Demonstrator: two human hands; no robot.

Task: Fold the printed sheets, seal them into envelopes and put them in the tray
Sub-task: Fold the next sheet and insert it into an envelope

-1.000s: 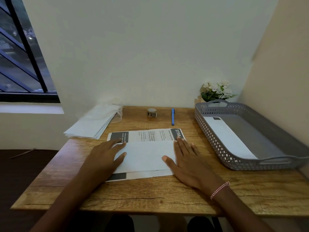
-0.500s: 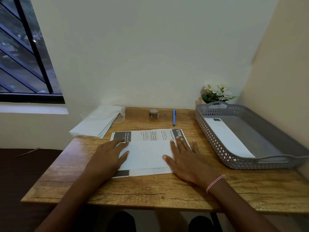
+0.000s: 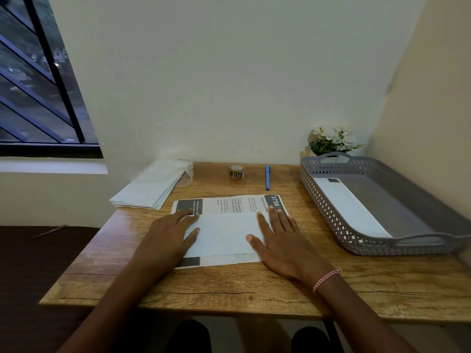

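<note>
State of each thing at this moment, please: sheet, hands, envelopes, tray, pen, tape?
Printed sheet: partly folded, blank flap over its middle, printed top strip uncovered.
Left hand: open, pressing flat on the sheet's left side.
Right hand: open, pressing flat on its right side.
Envelope stack: lying flat, untouched.
Tray: holds one envelope lying flat.
Pen: lying flat, untouched.
Tape roll: standing apart from the pen.

A small home office corner. A wooden desk (image 3: pixel 280 284) sits against bare walls beside a barred window (image 3: pixel 38 80). Envelopes (image 3: pixel 150 188), a pen (image 3: pixel 267 177) and flowers (image 3: pixel 332 138) sit on it.
</note>
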